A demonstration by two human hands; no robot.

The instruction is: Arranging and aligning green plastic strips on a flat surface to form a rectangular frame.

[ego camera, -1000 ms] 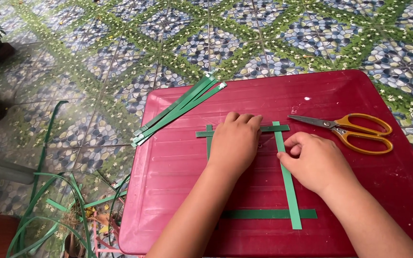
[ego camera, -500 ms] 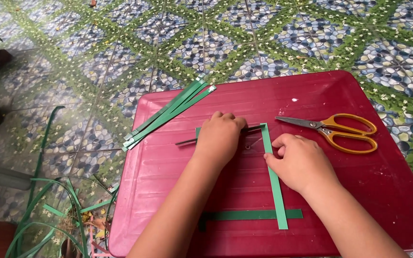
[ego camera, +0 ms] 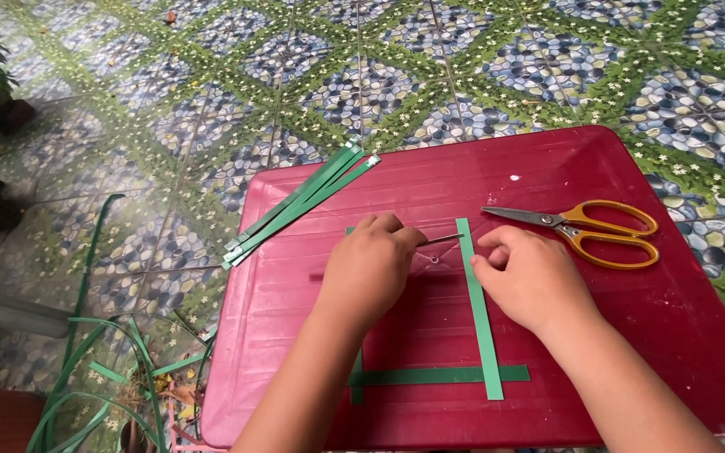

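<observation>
Working on a red plastic tray (ego camera: 631, 335) lying on a pebble-and-flower patterned floor (ego camera: 463, 67)

Left hand (ego camera: 368, 273) resting knuckles-up on the tray, fingers curled, pinching the left end of a thin dark strip (ego camera: 444, 239) near the fingertips; strip running right, reaching the upright green strip (ego camera: 477, 310)

Right hand (ego camera: 532, 277) lying just right of that upright strip, fingers curled in, fingertips touching or almost touching its edge near the top; cannot tell whether actually pinching it

Upright green strip running from near the hands down toward the tray's near edge, crossing a horizontal green strip (ego camera: 438, 375) low on the tray; crossing point sitting near the right end of the horizontal one

Another short green strip end (ego camera: 357, 387) showing beside the left forearm, meeting the horizontal strip's left end, mostly hidden by the arm

Bundle of long green strips (ego camera: 299, 205) lying diagonally over the tray's far-left corner, hanging partly off onto the floor, well apart from the hands

Orange-handled scissors (ego camera: 585, 231) lying on the tray just beyond the right hand, blades shut, pointing left, not touched

Loose curled green strips (ego camera: 86, 369) piling on the floor left of the tray
</observation>
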